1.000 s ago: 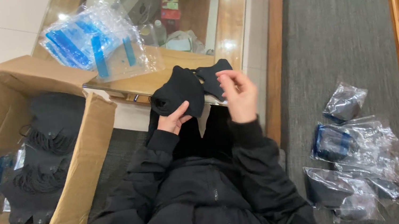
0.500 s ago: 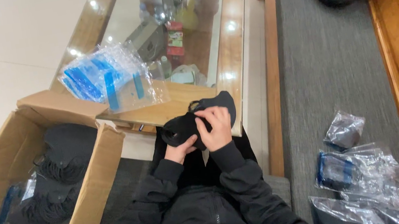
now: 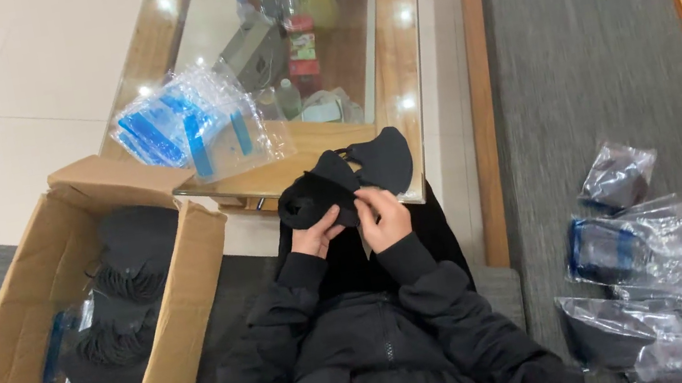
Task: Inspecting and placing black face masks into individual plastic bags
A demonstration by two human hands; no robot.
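Observation:
I hold a small stack of black fabric face masks (image 3: 348,179) over my lap, in front of the glass table's edge. My left hand (image 3: 316,234) grips the stack from below on its left side. My right hand (image 3: 382,217) pinches it from the right, thumb on top. One mask sticks up to the right of the bunch. Both arms wear black jacket sleeves.
An open cardboard box (image 3: 6,368) at my left holds stacks of black masks (image 3: 117,312). A pile of empty clear bags with blue strips (image 3: 193,133) lies on the glass-topped wooden table (image 3: 399,71). Several bagged masks (image 3: 651,278) lie on the grey seat at my right.
The view has tilted, so hands and masks sit lower in frame. My right hand came down from above the masks to grip them beside my left hand.

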